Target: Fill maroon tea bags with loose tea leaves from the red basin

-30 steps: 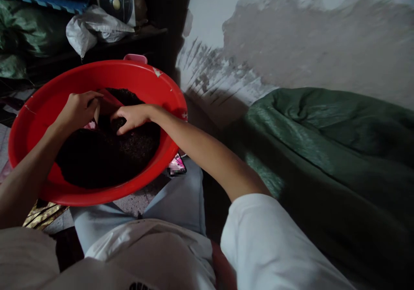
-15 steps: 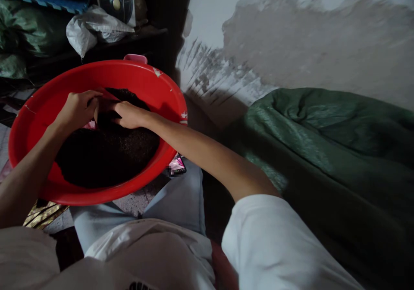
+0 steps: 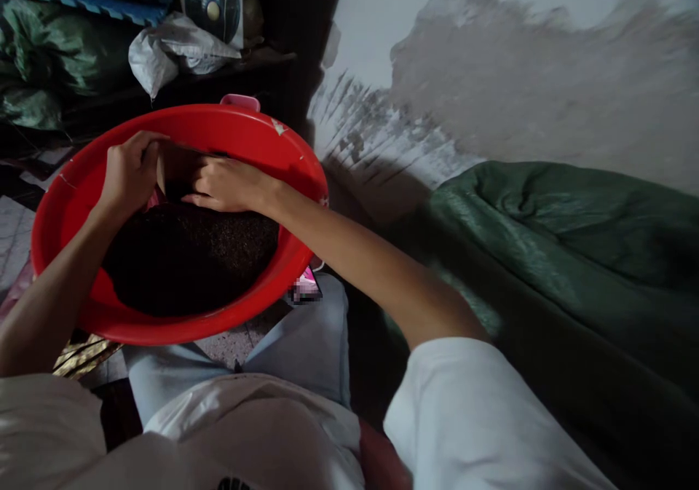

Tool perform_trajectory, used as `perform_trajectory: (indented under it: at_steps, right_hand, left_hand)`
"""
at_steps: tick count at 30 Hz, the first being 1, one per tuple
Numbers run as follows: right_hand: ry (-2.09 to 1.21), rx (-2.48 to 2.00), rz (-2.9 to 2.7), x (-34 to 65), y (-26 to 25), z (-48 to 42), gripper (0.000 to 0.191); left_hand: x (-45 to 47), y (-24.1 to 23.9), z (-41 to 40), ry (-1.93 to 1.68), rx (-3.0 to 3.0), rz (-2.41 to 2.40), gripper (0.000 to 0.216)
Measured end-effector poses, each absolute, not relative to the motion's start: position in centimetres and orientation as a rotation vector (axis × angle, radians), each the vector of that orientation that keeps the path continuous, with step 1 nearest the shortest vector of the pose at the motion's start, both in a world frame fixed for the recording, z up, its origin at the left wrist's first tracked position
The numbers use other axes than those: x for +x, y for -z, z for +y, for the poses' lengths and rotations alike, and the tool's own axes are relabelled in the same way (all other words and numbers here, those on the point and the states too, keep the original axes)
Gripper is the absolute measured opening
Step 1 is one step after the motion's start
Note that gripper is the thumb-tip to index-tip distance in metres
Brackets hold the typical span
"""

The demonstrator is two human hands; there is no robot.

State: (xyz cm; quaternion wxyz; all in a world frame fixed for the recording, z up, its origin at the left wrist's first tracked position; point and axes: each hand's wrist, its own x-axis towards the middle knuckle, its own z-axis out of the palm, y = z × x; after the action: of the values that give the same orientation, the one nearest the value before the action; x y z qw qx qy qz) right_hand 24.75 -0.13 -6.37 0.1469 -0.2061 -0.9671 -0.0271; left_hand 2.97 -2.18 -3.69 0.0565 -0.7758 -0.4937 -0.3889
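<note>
A large red basin (image 3: 87, 184) holds a heap of dark, loose granular material (image 3: 191, 257), like soil or dried leaf bits. Over its far left part, my left hand (image 3: 131, 166) grips the upper edge of a small bag (image 3: 175, 161) with a tan inside and some pink on its outside. The bag's mouth faces right, its lower part close to the heap. My right hand (image 3: 232, 184) is at that mouth with curled fingers; their tips are hidden, and what they hold cannot be made out.
A big green woven sack (image 3: 546, 228) stands at the right by the peeling wall (image 3: 518, 75). A phone (image 3: 306, 286) lies beside the basin near my leg. Behind are a white sack (image 3: 180, 46), green sacks (image 3: 70, 53), and a box with a fan picture (image 3: 212, 2).
The bag has tipped up more, showing its tan inside. My right hand has come up out of the dark material to the bag's mouth. The whole view has shifted slightly.
</note>
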Motion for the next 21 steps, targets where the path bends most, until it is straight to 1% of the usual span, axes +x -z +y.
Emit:
perform_trajectory:
  at_steps: [2,5,7,11,13,15,18,21]
  right_hand:
    - [0.146,-0.558,-2.747,24.9,5.6,0.0,0.054]
    - [0.222,-0.492,-2.690,25.1,4.2,0.1,0.045]
    - [0.279,-0.434,-2.630,25.2,3.2,0.0,0.042]
    - [0.344,-0.287,-2.403,26.1,1.7,-0.4,0.055]
    - [0.338,-0.333,-2.257,26.7,1.4,-0.3,0.056]
    - [0.251,-0.500,-2.087,27.2,1.4,0.2,0.051]
    - [-0.012,-0.756,-1.812,27.3,2.5,1.9,0.049]
    - [-0.255,-0.839,-1.760,27.2,4.7,4.1,0.050]
  left_hand:
    - [2.8,3.5,-2.1,1.274,-2.310,-1.495,0.032]
    - [2.5,2.9,-2.2,1.406,-2.259,-1.478,0.028]
    - [2.3,2.5,-2.2,1.493,-2.232,-1.431,0.027]
    - [1.6,2.0,-2.1,1.704,-2.220,-1.284,0.024]
    - [1.2,1.8,-1.9,1.801,-2.227,-1.275,0.023]
    - [0.9,1.8,-1.7,1.869,-2.216,-1.303,0.025]
    - [0.8,1.7,-1.8,1.935,-2.229,-1.337,0.024]
    - [1.4,1.5,-2.2,1.969,-2.278,-1.363,0.021]
